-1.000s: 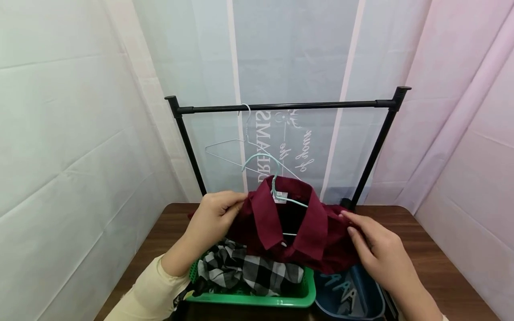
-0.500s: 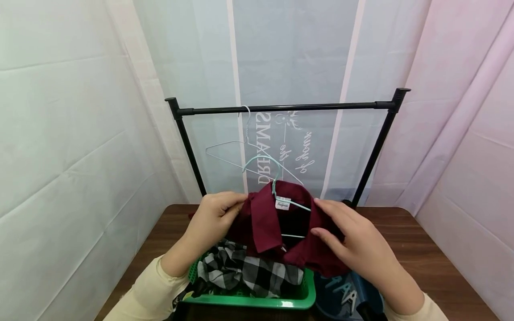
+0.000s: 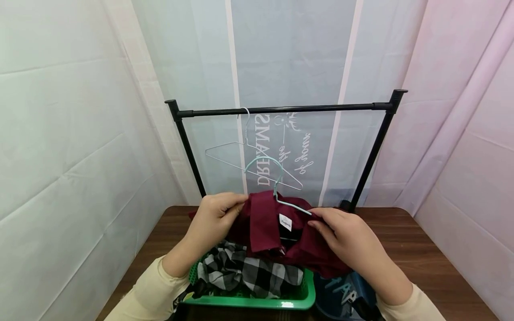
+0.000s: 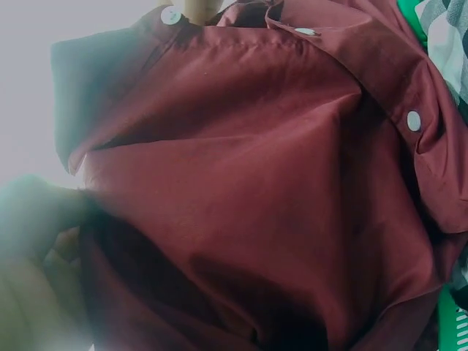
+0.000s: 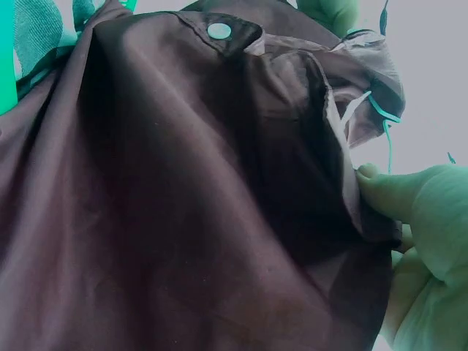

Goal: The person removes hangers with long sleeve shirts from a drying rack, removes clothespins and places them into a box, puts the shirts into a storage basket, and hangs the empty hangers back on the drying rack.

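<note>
A maroon button-up shirt [image 3: 265, 223] is held up over a basket, with a mint-green wire hanger [image 3: 295, 206] partly inside its collar. The hanger's hook rises above the collar, and its right arm shows outside the cloth, ending by the right fingers. My left hand [image 3: 214, 220] pinches the shirt at its left shoulder, thumb against fingers. On the other side my right hand [image 3: 347, 236] pinches the collar edge beside the hanger's arm; in the right wrist view the thumb [image 5: 387, 191] presses the cloth. A white label [image 3: 285, 222] shows inside the neck.
A black clothes rack [image 3: 281, 109] stands behind, a white wire hanger [image 3: 225, 143] hooked on its bar. Below the shirt, a green basket [image 3: 249, 303] holds a black-and-white checked garment [image 3: 269, 272]. Right of it, a dark blue bin [image 3: 325, 307] contains several clothespins [image 3: 348, 296].
My right hand has moved left from the right shoulder to the collar. The collar's right side has folded down, baring more of the hanger's arm. My left hand stays put.
</note>
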Available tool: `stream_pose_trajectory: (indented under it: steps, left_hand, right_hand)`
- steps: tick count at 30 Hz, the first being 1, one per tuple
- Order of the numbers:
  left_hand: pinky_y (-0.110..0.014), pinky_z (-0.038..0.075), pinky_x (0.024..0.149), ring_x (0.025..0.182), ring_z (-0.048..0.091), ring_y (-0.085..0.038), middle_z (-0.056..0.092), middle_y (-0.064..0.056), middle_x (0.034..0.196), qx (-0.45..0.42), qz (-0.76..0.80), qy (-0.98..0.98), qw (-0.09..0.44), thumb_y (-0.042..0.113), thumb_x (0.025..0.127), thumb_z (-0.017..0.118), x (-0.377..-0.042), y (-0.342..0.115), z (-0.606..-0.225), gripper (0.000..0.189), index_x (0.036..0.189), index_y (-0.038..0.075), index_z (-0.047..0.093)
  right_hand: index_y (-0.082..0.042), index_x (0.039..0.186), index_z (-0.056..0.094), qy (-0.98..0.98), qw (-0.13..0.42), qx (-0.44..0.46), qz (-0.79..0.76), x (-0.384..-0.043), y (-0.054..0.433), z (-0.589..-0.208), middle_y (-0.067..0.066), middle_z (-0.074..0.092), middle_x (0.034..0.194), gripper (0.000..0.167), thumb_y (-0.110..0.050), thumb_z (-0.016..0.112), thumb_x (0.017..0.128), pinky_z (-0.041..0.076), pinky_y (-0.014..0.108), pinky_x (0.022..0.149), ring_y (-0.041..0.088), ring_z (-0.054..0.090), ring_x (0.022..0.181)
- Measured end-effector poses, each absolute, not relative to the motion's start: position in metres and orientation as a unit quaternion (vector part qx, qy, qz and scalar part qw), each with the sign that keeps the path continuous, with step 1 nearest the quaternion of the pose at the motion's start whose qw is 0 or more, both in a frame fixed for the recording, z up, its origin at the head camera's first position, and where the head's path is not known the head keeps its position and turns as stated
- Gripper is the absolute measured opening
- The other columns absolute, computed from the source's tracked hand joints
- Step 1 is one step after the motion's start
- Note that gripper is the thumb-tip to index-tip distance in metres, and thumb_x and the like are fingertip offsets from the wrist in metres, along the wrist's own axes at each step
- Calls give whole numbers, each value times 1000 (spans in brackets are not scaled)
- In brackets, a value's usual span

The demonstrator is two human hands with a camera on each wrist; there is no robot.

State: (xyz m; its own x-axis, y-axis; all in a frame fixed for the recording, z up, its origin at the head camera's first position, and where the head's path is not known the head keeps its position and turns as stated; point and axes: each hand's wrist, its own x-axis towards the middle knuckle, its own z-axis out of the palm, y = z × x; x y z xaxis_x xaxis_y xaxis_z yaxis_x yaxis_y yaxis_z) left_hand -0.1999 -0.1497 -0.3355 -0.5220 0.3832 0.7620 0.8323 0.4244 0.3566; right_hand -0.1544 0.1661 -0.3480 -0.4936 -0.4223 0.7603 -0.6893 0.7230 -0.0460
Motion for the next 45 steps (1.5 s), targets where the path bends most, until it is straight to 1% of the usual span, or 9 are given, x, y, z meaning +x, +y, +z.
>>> stream_pose_trajectory:
  steps: [8, 12, 19, 23, 26, 34, 39, 43, 45]
  left_hand:
    - [-28, 60, 76, 93, 74, -12, 78, -1, 103, -385, -376, -788, 300, 0, 94, 71, -198, -154, -337, 20, 108, 11, 80]
    - [-28, 60, 76, 93, 73, -11, 78, 0, 102, -382, -384, -787, 296, 0, 95, 71, -199, -158, -341, 20, 107, 13, 80]
    - [-27, 59, 73, 89, 73, -9, 78, 2, 101, -363, -374, -798, 301, 3, 95, 71, -200, -163, -346, 18, 105, 14, 80]
    - [-27, 59, 72, 88, 73, -8, 78, 3, 101, -354, -375, -802, 303, 5, 95, 72, -202, -164, -346, 18, 106, 16, 81]
    - [-27, 59, 72, 88, 72, -7, 78, 4, 101, -345, -378, -803, 304, 5, 95, 72, -204, -166, -346, 18, 105, 17, 81]
    - [-26, 59, 72, 88, 72, -6, 78, 6, 102, -324, -393, -806, 303, 6, 97, 71, -209, -172, -351, 19, 105, 20, 81]
    - [-26, 58, 70, 85, 71, -4, 77, 9, 100, -317, -405, -802, 303, 7, 97, 71, -212, -175, -354, 19, 104, 22, 80]
    - [-25, 58, 71, 86, 71, -5, 77, 9, 100, -312, -407, -801, 308, 7, 97, 71, -213, -175, -355, 20, 103, 23, 80]
    - [-25, 58, 71, 86, 71, -5, 77, 8, 99, -308, -405, -802, 312, 6, 97, 71, -214, -175, -356, 19, 103, 22, 81]
  right_hand:
    - [-12, 108, 74, -858, 371, 314, 165, -155, 167, -353, -2, 77, 99, 32, -6, 86, 79, 57, 26, 69, 8, 71, 84]
    - [-13, 107, 73, -862, 370, 307, 163, -153, 170, -357, -3, 76, 96, 31, -6, 85, 79, 55, 23, 66, 5, 67, 78]
    - [-16, 103, 73, -871, 357, 296, 164, -150, 177, -363, -9, 73, 88, 27, -7, 84, 80, 44, 13, 60, -5, 53, 68]
    - [-21, 99, 69, -877, 352, 285, 162, -148, 182, -365, -16, 66, 78, 24, -9, 83, 83, 38, 15, 55, -7, 42, 62]
    - [-23, 97, 66, -883, 346, 277, 156, -147, 184, -365, -20, 60, 73, 22, -12, 81, 86, 37, 17, 54, -6, 38, 60]
    - [-25, 101, 67, -903, 316, 245, 154, -142, 193, -367, -20, 62, 75, 20, -16, 80, 89, 36, 21, 54, -5, 39, 61]
    - [-24, 99, 65, -906, 301, 243, 172, -141, 198, -370, -22, 56, 71, 18, -14, 77, 91, 35, 20, 55, -4, 38, 61]
    - [-24, 98, 64, -905, 288, 245, 195, -139, 200, -371, -24, 52, 70, 16, -12, 74, 93, 35, 19, 55, -5, 39, 62]
    - [-24, 96, 63, -903, 284, 248, 208, -137, 201, -372, -24, 46, 67, 17, -11, 73, 94, 35, 19, 54, -5, 38, 61]
